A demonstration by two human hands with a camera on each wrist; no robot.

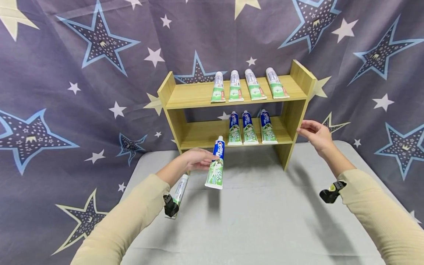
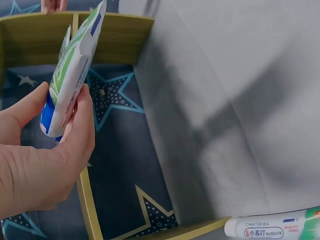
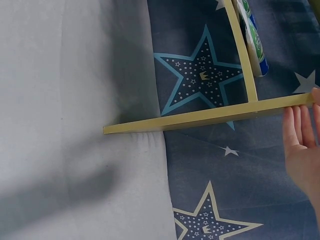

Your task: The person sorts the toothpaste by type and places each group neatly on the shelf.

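Note:
My left hand [image 1: 200, 159] pinches a blue-and-green toothpaste tube [image 1: 216, 167], cap up, in front of the lower shelf's left part. In the left wrist view the thumb and fingers [image 2: 82, 117] hold the tube [image 2: 70, 75] from either side. My right hand [image 1: 316, 136] touches the outer right side of the wooden rack [image 1: 301, 110], its fingers [image 3: 294, 127] fairly straight against the panel. Three matching tubes [image 1: 249, 129] lie cap-back on the lower shelf. Several white-and-green toothpaste tubes [image 1: 254, 85] lie on the top shelf.
Another white-and-green tube [image 1: 180, 189] lies on the grey-covered table [image 1: 265, 221], partly hidden by the left wrist, near the rack's left foot. A star-patterned curtain [image 1: 198, 29] hangs behind the rack and at both sides.

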